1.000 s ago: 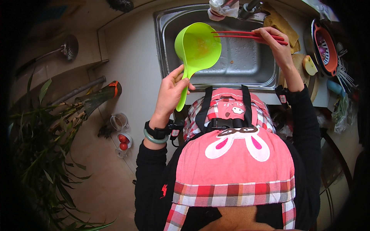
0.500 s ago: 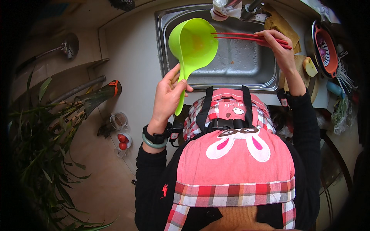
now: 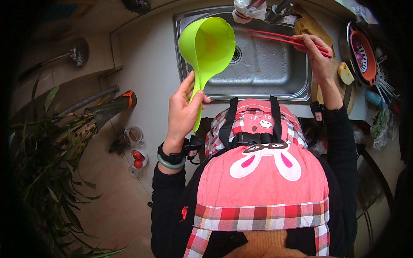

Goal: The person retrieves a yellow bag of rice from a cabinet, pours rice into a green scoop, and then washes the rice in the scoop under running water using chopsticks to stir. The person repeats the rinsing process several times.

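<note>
My left hand is closed round the handle of a lime-green ladle-shaped scoop, tilted over the left part of the steel sink. A yellowish patch shows inside its bowl; I cannot make out what it is. My right hand grips a pair of red chopsticks above the sink's right side. Their tips point left toward the scoop and stand apart from its rim. Part of the drain shows beside the scoop.
A faucet stands at the sink's back edge. To the right are a brown cloth, a cut apple-like piece on a wooden board, and an orange basket. Tomatoes, a glass and leafy plants are at left.
The scoop has moved a little left and turned, uncovering part of the drain. The chopsticks have drawn out of its bowl to the right.
</note>
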The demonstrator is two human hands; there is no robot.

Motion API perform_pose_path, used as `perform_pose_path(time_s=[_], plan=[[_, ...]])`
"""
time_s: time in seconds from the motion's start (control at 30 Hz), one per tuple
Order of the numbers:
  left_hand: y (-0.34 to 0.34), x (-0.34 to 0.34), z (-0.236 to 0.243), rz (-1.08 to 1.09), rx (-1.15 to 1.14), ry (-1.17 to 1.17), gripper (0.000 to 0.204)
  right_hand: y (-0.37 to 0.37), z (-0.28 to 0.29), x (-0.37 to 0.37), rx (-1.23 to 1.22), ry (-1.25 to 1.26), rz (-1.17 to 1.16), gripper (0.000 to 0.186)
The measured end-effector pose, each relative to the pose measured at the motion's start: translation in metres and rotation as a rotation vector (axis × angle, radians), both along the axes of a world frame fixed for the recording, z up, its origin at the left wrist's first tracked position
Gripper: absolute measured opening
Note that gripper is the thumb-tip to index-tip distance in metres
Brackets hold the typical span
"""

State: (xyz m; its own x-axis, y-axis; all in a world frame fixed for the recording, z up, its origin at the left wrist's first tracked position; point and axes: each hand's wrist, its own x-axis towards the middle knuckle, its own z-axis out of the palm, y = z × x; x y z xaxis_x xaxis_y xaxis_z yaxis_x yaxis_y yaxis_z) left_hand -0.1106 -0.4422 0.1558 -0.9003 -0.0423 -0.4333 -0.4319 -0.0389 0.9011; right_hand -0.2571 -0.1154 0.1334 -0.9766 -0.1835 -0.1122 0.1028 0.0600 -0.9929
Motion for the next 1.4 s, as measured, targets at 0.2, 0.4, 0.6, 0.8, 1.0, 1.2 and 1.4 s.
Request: perform_pose_path(time_s=[0.2,0.4,0.6,0.8,1.0,1.2,1.4], plan=[[0.002,0.003,0.004,-0.010,-0.050,0.025,0.051,0.006,-0.010,0.004,0.082,-0.032,0.039,0.026],[0.002,0.006,0.007,-0.009,-0.093,0.045,0.050,0.010,-0.018,0.006,0.073,-0.051,0.023,0.025],[0.001,0.014,0.009,0.006,-0.142,0.061,0.050,0.006,-0.021,0.011,0.054,-0.045,0.025,0.024],[-0.004,0.022,0.007,0.056,-0.148,0.065,0.050,0.004,-0.021,0.014,0.090,-0.055,0.042,0.024],[-0.008,0.027,0.006,0.080,-0.190,0.089,0.050,0.003,-0.023,0.014,0.084,-0.076,0.052,0.022],[-0.010,0.028,0.008,0.097,-0.236,0.105,0.050,0.000,-0.024,0.016,0.084,-0.075,0.049,0.024],[-0.011,0.028,0.012,0.096,-0.329,0.139,0.048,0.001,-0.026,0.016,0.079,-0.101,0.037,0.024]])
